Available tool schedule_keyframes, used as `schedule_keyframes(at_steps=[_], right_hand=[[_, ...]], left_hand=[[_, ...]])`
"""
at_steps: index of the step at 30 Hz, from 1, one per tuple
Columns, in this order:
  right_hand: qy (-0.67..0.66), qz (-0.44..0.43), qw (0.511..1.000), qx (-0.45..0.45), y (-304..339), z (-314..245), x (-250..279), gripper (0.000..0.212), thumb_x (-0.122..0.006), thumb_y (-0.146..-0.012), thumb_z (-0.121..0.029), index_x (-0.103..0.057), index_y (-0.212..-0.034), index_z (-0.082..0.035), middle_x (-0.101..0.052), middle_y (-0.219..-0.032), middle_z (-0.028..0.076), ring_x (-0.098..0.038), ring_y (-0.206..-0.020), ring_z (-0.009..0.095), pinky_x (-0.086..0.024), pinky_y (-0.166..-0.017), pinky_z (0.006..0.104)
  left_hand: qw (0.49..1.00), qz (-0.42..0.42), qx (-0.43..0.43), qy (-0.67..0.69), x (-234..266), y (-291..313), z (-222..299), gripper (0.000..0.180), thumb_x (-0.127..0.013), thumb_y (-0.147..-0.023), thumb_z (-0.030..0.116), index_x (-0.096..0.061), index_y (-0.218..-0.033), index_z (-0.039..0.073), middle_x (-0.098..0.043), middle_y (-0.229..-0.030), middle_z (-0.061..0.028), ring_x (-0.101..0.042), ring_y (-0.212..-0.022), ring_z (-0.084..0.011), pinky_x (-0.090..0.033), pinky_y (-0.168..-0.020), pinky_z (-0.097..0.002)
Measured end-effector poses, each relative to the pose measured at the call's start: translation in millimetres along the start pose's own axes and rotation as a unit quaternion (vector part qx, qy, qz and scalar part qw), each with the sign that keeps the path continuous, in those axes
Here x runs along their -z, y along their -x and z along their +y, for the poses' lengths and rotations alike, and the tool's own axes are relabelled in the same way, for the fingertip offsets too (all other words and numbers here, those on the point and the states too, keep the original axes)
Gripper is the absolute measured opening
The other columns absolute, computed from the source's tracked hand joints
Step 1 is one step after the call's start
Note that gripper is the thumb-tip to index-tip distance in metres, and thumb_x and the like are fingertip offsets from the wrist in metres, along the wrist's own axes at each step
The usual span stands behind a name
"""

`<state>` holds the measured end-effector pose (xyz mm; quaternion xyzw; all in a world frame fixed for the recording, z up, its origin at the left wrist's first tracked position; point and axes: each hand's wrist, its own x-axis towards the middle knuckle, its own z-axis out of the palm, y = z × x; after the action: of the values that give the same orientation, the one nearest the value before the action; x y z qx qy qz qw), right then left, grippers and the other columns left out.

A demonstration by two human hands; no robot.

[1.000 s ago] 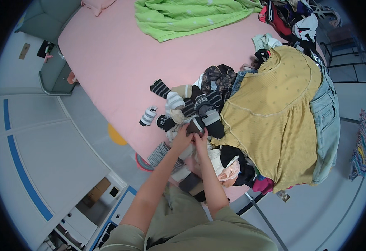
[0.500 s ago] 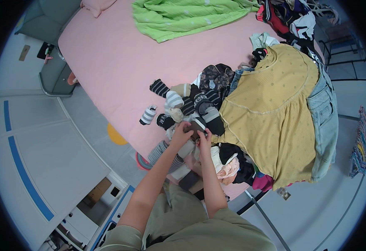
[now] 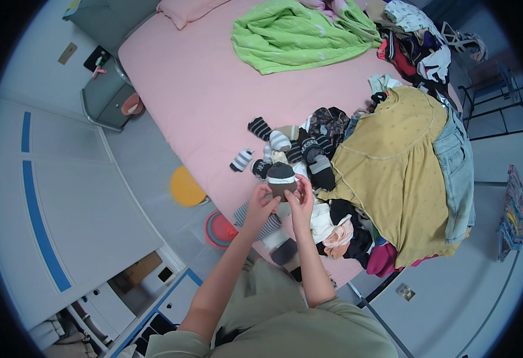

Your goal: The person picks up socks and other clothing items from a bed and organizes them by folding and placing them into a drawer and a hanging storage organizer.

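A rolled sock bundle (image 3: pixel 282 180), dark grey on top with a white band and brown below, is held upright between my two hands above the bed's near edge. My left hand (image 3: pixel 262 204) grips its left side, fingers curled. On its right side, my right hand (image 3: pixel 301 198) pinches it with thumb and fingers. Just beyond lie several rolled socks, among them a striped pair (image 3: pixel 280 141) and a black-and-grey one (image 3: pixel 320 173). Apart to the left is a grey-and-white striped sock roll (image 3: pixel 241 160). Striped grey fabric (image 3: pixel 267 225) lies partly behind my left forearm.
A yellow dress (image 3: pixel 396 155) and light blue jeans (image 3: pixel 454 179) cover the right of the pink bed (image 3: pixel 196 89). A green blanket (image 3: pixel 300 39) lies at the far side. On the floor at left are a yellow round stool (image 3: pixel 187 185) and a red-rimmed basin (image 3: pixel 216 230).
My hands have raised the sock bundle off the pile, and its dark grey top and white band now show plainly. The whole view has shifted, revealing more floor at left.
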<state>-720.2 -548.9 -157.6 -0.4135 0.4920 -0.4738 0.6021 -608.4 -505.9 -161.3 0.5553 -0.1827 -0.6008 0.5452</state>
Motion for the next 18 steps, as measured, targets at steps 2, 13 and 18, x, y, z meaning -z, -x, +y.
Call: schedule_keyframes(at_steps=[2,13,18], right_hand=[[-0.026,-0.044,0.998,0.032,13,-14,-15,0.051,-0.062,-0.074,0.004,-0.043,-0.121,-0.004,-0.048,-0.105,0.007,-0.051,-0.104,0.015,-0.043,-0.088,0.0278],[-0.059,-0.182,0.981,-0.004,123,-66,-74,0.052,-0.060,-0.070,0.001,-0.041,-0.118,-0.005,-0.044,-0.113,0.005,-0.051,-0.101,0.013,-0.044,-0.082,0.0263],[-0.046,-0.278,0.959,-0.026,181,-86,-93,0.048,-0.059,-0.067,-0.006,-0.049,-0.114,-0.006,-0.050,-0.107,0.004,-0.049,-0.101,0.013,-0.039,-0.088,0.0269]], left_hand=[[1.000,0.001,-0.026,0.002,10,21,11,0.029,-0.064,-0.081,0.001,-0.043,-0.100,0.006,-0.053,-0.099,-0.0045,-0.054,-0.064,-0.0054,-0.044,-0.053,-0.0174],[0.998,-0.008,-0.065,0.004,97,152,57,0.017,-0.057,-0.086,0.005,-0.053,-0.102,0.002,-0.061,-0.090,-0.0037,-0.057,-0.067,-0.0068,-0.044,-0.054,-0.0170],[0.991,0.022,-0.109,0.080,136,219,76,0.017,-0.051,-0.091,0.012,-0.052,-0.105,0.003,-0.059,-0.099,-0.0064,-0.060,-0.070,-0.0110,-0.049,-0.058,-0.0220]])
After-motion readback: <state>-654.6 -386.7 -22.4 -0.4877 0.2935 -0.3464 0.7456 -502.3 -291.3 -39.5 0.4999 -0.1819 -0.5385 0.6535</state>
